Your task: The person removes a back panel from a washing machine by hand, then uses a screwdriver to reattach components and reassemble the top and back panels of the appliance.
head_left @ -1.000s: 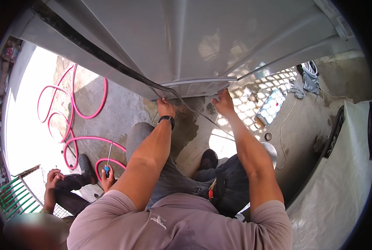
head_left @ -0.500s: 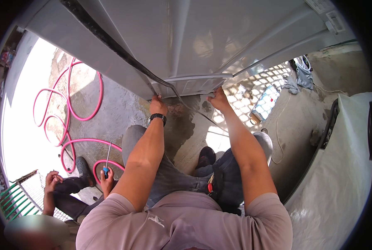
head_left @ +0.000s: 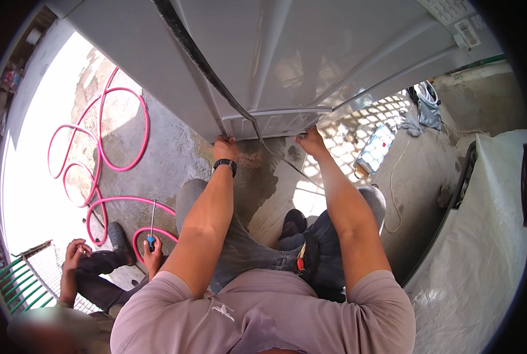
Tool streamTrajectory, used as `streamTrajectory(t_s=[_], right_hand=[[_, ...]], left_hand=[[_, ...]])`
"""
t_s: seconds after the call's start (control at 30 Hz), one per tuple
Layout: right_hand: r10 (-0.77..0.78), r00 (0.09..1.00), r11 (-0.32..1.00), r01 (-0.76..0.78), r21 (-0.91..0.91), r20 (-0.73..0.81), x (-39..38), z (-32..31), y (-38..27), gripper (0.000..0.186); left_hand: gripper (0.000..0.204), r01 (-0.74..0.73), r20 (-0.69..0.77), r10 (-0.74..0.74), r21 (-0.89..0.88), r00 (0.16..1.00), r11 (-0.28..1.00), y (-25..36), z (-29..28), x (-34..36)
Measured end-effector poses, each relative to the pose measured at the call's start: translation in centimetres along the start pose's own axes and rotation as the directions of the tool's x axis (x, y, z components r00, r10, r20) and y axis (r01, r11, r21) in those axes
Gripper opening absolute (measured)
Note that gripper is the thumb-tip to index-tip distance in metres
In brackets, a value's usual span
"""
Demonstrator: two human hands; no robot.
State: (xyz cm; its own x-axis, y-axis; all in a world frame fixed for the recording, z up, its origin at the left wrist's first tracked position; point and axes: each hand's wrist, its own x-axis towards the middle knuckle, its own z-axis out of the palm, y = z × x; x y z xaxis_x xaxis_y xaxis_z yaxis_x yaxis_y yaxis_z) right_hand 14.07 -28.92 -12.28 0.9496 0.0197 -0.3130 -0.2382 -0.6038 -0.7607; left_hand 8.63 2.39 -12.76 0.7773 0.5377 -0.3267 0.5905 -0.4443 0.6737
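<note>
A large white metal appliance (head_left: 310,53) with ribbed panels, probably a washing machine, stands before me and leans over my view. My left hand (head_left: 225,148) grips its bottom edge at the left corner, fingers curled under and partly hidden. At the right end of the same edge, my right hand (head_left: 312,143) is closed on it too, its fingertips tucked out of sight. Between my hands is a low recessed panel (head_left: 275,124). A black hose or cable (head_left: 207,71) hangs down across the appliance and trails onto the floor between my arms.
Coils of pink hose (head_left: 144,141) lie on the wet concrete at left. A co-worker's hand (head_left: 153,255) holds a screwdriver (head_left: 152,227) at lower left. At right are a blue-white box (head_left: 376,147), a grey bag (head_left: 430,113) and a plastic-covered object (head_left: 475,253).
The appliance's upper part and the black hose have shifted right in view, and the bottom edge shows slightly more. Both my hands keep their hold on the edge.
</note>
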Motion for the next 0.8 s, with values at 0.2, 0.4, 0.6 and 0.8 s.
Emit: streamTrajectory(t_s=[0.2, 0.4, 0.6, 0.8], right_hand=[[0.060, 0.998, 0.997, -0.060, -0.045, -0.011, -0.7, -0.1, -0.5, 0.070], [0.083, 0.996, 0.990, -0.086, -0.115, -0.031, -1.9, -0.2, -3.0, 0.073], [0.135, 0.991, 0.977, -0.137, -0.162, -0.024, -3.1, -1.1, -4.7, 0.074], [0.191, 0.981, 0.941, -0.178, -0.289, 0.017, -4.7, -3.9, -4.7, 0.074]], left_hand=[[0.033, 0.049, -0.017, -0.049, 0.007, 0.999, 0.999, 0.7, -0.7, -0.9], [0.036, 0.082, 0.025, -0.081, -0.027, 0.996, 0.996, -0.5, 0.0, 0.4], [0.031, 0.088, 0.025, -0.086, -0.095, 0.996, 0.992, -0.9, 0.7, 0.8], [0.028, 0.083, -0.024, -0.085, -0.083, 0.996, 0.993, 1.5, 0.7, -0.7]])
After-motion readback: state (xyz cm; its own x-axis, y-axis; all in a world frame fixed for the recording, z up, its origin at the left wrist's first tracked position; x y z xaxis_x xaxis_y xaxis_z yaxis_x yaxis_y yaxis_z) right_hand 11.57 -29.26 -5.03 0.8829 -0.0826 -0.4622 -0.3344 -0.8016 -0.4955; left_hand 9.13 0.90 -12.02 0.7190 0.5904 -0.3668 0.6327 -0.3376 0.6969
